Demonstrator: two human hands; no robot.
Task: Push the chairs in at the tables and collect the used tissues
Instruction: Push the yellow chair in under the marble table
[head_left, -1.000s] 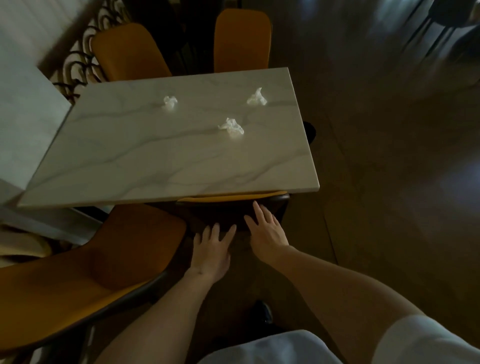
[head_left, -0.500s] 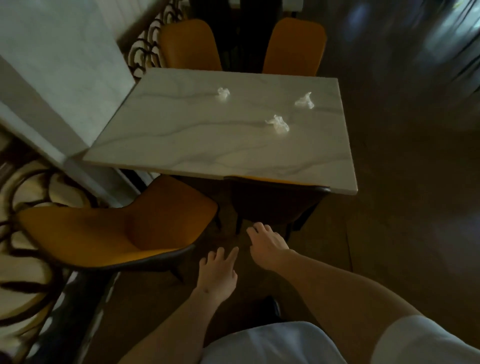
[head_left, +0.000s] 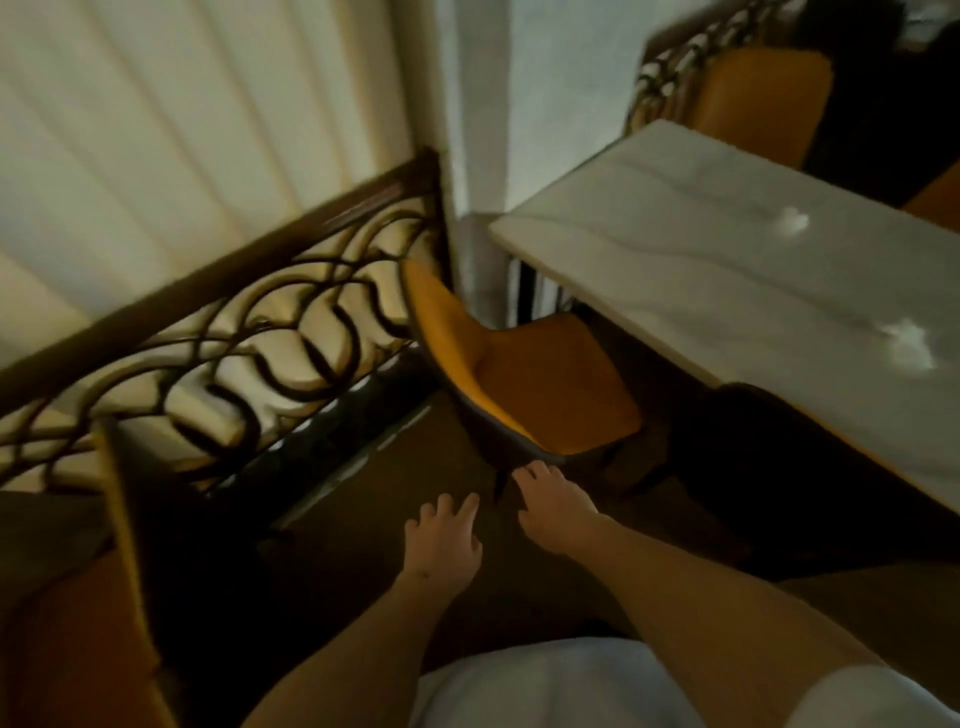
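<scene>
An orange chair (head_left: 540, 379) stands pulled out at the near left corner of the white marble table (head_left: 691, 270), its seat turned toward the table. My right hand (head_left: 556, 501) is open, fingertips at the chair's dark lower edge. My left hand (head_left: 444, 545) is open just left of it, over the floor and holding nothing. Two crumpled white tissues lie on the table, one (head_left: 792, 221) farther back and one (head_left: 906, 345) nearer the front edge. A dark-backed chair (head_left: 753, 415) is tucked under the table's near side.
A dark railing with curled ironwork (head_left: 270, 332) runs along the left, with pale curtains behind it. Another orange chair (head_left: 753, 104) stands at the table's far side. An orange chair back (head_left: 83, 623) is at the lower left. The floor is dark wood.
The view has swung left, so the table now sits at the right and the railing fills the left. Both hands left the tucked chair and moved to the pulled-out orange chair.
</scene>
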